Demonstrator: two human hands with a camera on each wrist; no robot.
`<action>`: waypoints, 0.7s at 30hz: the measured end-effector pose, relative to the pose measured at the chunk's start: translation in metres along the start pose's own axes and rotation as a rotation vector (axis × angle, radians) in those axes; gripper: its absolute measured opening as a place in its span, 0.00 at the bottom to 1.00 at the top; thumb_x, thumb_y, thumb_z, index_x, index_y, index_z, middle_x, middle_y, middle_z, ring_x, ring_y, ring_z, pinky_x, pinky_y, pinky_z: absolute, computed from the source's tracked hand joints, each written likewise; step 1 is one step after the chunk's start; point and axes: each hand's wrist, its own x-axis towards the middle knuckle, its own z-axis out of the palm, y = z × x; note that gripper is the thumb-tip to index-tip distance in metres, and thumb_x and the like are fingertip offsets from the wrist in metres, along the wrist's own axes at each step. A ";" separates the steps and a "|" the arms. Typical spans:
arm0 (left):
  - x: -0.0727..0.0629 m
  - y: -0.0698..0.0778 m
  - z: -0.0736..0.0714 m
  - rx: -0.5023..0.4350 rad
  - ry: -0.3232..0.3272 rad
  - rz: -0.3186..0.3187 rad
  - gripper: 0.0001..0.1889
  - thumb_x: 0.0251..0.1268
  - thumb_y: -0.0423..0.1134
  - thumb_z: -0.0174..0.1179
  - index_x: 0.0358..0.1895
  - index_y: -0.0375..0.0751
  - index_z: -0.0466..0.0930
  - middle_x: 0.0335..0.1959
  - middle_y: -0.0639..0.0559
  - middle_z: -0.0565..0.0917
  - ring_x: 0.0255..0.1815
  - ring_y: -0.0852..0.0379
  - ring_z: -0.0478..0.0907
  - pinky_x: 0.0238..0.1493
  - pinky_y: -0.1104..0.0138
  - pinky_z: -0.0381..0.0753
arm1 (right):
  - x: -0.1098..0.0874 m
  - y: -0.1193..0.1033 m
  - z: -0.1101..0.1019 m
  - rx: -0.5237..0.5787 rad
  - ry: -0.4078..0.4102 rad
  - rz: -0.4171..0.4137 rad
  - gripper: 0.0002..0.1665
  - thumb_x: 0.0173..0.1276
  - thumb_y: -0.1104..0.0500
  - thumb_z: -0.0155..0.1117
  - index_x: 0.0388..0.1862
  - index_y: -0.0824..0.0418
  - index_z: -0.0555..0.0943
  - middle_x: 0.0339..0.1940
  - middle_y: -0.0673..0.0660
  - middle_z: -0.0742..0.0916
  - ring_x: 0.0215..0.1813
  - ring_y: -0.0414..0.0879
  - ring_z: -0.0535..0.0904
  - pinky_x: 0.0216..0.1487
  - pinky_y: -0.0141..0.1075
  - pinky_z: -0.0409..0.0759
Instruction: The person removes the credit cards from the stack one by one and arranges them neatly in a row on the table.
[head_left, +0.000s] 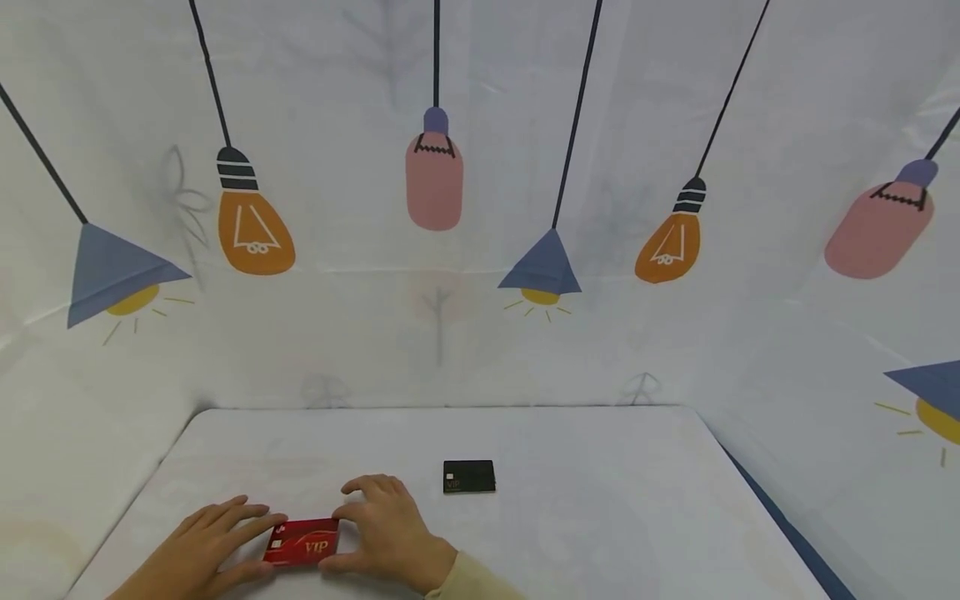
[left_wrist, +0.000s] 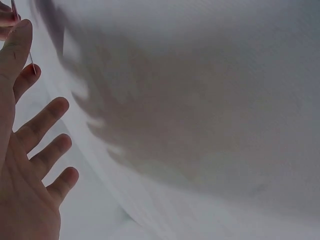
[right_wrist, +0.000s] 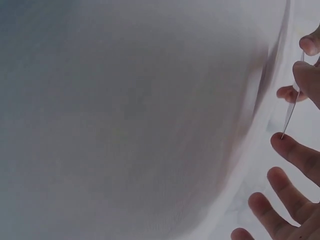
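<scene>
A red card (head_left: 296,543) with gold "VIP" lettering and a small chip is held between both hands at the front left in the head view. My left hand (head_left: 201,548) pinches its left side between thumb and index finger, the other fingers spread. My right hand (head_left: 396,530) grips the right side with thumb and index finger. Seen edge-on in the right wrist view, the thin card (right_wrist: 290,116) stands off the white surface, and the left wrist view shows a hand's shadow there. Beyond the right hand lies a black card (head_left: 469,477), also marked "VIP", flat and untouched.
The white table (head_left: 600,517) reaches back to a pale wall hanging (head_left: 480,333) printed with hanging lamps and bulbs. A dark blue strip (head_left: 787,525) runs along the table's right edge.
</scene>
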 end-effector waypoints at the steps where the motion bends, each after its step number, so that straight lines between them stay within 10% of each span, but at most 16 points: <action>1: 0.000 -0.002 0.000 0.001 0.001 -0.002 0.40 0.54 0.79 0.54 0.61 0.55 0.82 0.56 0.56 0.84 0.63 0.38 0.76 0.61 0.33 0.71 | 0.001 -0.001 0.000 0.000 -0.005 0.005 0.29 0.59 0.23 0.64 0.52 0.34 0.86 0.62 0.38 0.78 0.65 0.36 0.69 0.69 0.39 0.70; 21: -0.010 -0.025 0.004 -0.001 0.000 -0.014 0.37 0.55 0.74 0.60 0.60 0.51 0.83 0.58 0.52 0.82 0.61 0.38 0.76 0.57 0.32 0.72 | 0.027 -0.025 0.014 -0.010 -0.086 0.102 0.29 0.55 0.21 0.66 0.51 0.30 0.86 0.60 0.35 0.77 0.64 0.37 0.68 0.68 0.40 0.69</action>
